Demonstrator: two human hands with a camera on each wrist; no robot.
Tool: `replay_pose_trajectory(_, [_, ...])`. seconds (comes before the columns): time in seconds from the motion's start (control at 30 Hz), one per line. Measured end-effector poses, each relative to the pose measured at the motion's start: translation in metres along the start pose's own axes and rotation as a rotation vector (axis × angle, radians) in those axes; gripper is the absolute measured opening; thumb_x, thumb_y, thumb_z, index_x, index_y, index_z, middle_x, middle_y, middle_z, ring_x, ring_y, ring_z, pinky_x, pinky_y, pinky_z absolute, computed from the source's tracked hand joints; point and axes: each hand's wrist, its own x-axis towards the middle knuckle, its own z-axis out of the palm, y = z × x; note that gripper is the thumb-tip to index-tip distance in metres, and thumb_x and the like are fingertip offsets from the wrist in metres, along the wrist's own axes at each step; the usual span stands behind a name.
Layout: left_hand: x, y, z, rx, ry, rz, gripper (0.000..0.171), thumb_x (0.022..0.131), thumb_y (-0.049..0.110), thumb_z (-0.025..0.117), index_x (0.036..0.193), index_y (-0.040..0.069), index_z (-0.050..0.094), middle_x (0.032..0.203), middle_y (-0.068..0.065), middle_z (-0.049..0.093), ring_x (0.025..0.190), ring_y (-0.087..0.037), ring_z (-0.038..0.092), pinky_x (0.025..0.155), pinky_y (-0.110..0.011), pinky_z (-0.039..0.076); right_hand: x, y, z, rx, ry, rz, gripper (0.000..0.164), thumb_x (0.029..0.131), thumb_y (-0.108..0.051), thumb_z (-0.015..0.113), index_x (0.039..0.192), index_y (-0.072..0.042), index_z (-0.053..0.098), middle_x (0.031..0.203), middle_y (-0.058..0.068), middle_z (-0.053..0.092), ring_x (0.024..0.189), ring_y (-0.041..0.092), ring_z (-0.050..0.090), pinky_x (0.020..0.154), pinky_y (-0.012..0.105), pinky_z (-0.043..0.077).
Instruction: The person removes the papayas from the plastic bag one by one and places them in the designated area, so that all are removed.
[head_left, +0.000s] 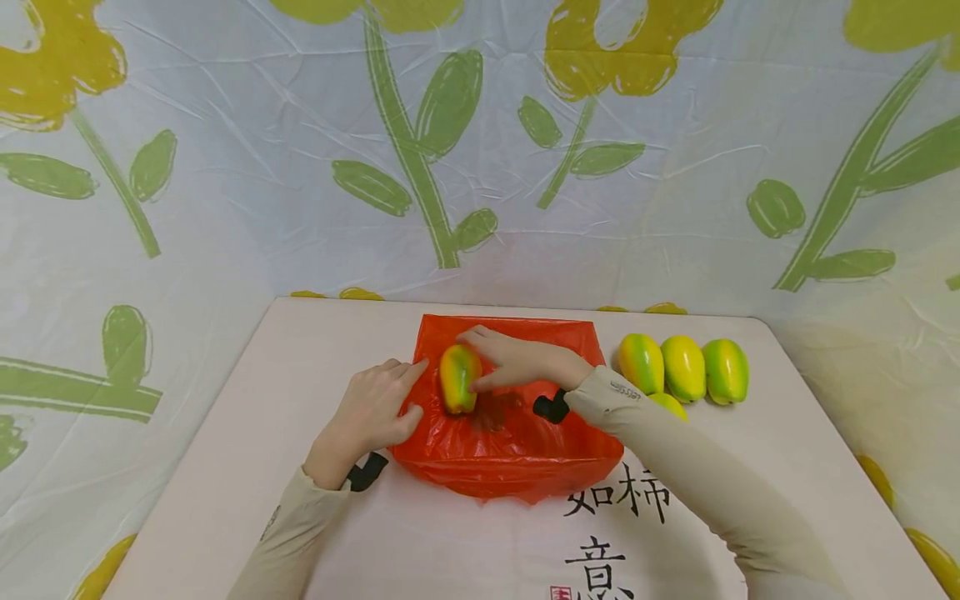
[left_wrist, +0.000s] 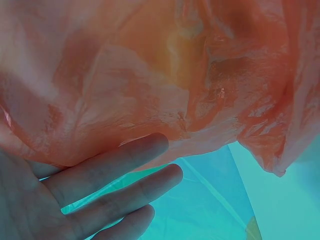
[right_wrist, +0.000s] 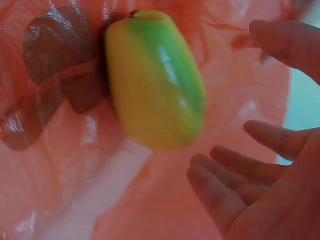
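A red translucent plastic bag (head_left: 517, 479) lies spread on the table, with a yellow-green papaya (head_left: 459, 379) on its left part. My left hand (head_left: 372, 408) is at the bag's left edge, thumb apart; in the left wrist view its straight fingers (left_wrist: 135, 187) lie along the red plastic. From the right, my right hand (head_left: 525, 360) reaches over the bag beside the papaya. In the right wrist view the right hand (right_wrist: 270, 185) has its fingers spread, with a gap between the fingertips and the papaya (right_wrist: 155, 85).
Several more papayas stand to the right of the bag: three in a row, including this rightmost papaya (head_left: 726, 372), and another papaya (head_left: 669, 406) partly behind the right sleeve. The pale table (head_left: 247, 417) bears black brush characters (head_left: 600, 567). A flower-printed cloth (head_left: 480, 150) hangs around it.
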Motion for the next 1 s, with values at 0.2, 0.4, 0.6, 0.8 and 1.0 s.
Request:
replay_pose_trajectory(0.2, [0.0,0.0,0.0,-0.002,-0.013,-0.005,0.055,0.078,0.023,0.06,0.128,0.0,0.064,0.109,-0.012,0.071,0.095,-0.027,0.065,0.072,-0.042,0.058,0.013,0.003,0.013,-0.053,-0.041,0.137,0.082,0.091,-0.031,0.07,0.153,-0.003,0.025,0.147,0.013,0.036,0.128,0.025,0.043,0.11,0.041,0.038])
replay_pose_trajectory(0.4, [0.0,-0.002,0.001,-0.005,-0.011,-0.002,0.054,0.078,0.022,0.06,0.128,0.0,0.064,0.108,-0.013,0.071,0.094,-0.027,0.065,0.073,-0.042,0.058,0.019,0.002,0.017,-0.101,-0.047,0.173,0.09,0.088,-0.034,0.073,0.155,-0.002,0.021,0.151,0.018,0.031,0.133,0.03,0.04,0.112,0.042,0.035])
replay_pose_trajectory(0.6, [0.001,-0.001,0.001,0.0,-0.008,0.001,0.054,0.078,0.022,0.06,0.127,0.0,0.064,0.108,-0.013,0.071,0.095,-0.027,0.065,0.073,-0.042,0.058,0.022,0.002,0.02,-0.139,-0.055,0.182,0.09,0.087,-0.036,0.074,0.155,-0.005,0.024,0.153,0.016,0.028,0.131,0.029,0.04,0.111,0.041,0.037])
replay_pose_trajectory(0.8, [0.001,-0.001,0.0,-0.001,-0.007,0.001,0.054,0.078,0.021,0.06,0.127,-0.001,0.064,0.108,-0.012,0.071,0.095,-0.027,0.065,0.073,-0.042,0.058,0.024,0.003,0.023,-0.124,-0.063,0.169,0.087,0.084,-0.036,0.077,0.153,-0.01,0.03,0.147,0.013,0.033,0.123,0.025,0.046,0.106,0.039,0.042])
replay_pose_trajectory(1.0, [0.001,-0.001,0.0,0.007,0.001,0.005,0.054,0.078,0.021,0.061,0.127,0.0,0.064,0.108,-0.012,0.072,0.095,-0.026,0.065,0.072,-0.042,0.058,0.026,0.002,0.028,-0.102,-0.095,0.148,0.085,0.082,-0.037,0.079,0.15,-0.014,0.033,0.133,0.007,0.041,0.112,0.019,0.049,0.097,0.033,0.048])
